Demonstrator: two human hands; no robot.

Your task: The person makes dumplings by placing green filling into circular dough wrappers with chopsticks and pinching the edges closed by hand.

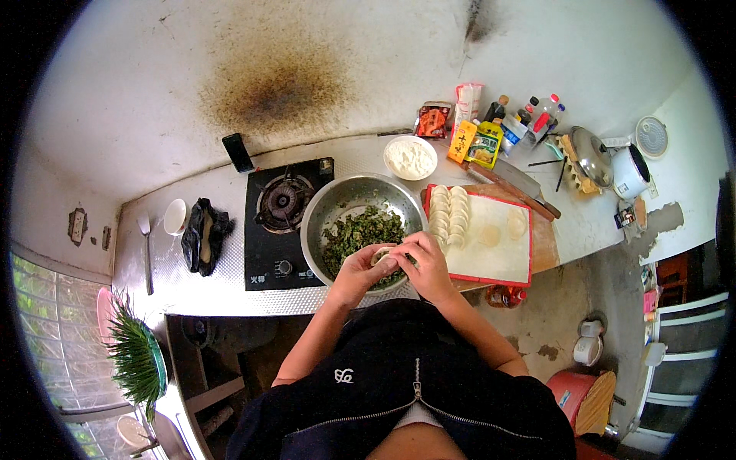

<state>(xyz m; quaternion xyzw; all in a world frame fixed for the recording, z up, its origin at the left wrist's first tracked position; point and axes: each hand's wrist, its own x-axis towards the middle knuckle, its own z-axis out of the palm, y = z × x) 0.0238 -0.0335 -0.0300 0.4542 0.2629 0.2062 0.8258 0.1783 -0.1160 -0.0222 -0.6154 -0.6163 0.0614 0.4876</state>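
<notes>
Both my hands meet over the near rim of a large steel bowl (310, 244) that holds chopped green filling (360, 234). Between their fingers is a dumpling (381, 254), its wrapper pale and partly hidden. My left hand (359, 273) cups it from the left with the thumb on top. Pinching its edge from the right is my right hand (426, 265). Beside the bowl, a white mat with a red border (498, 264) carries two rows of finished dumplings (448, 217) and a few flat round wrappers (488, 234).
A black gas stove (264, 257) adjoins the bowl on the left, with a phone (238, 152) behind it. Behind the mat lie a cleaver (520, 178), a white bowl (410, 158) of white food, and seasoning packets with bottles (484, 144). A spatula (146, 253) rests far left.
</notes>
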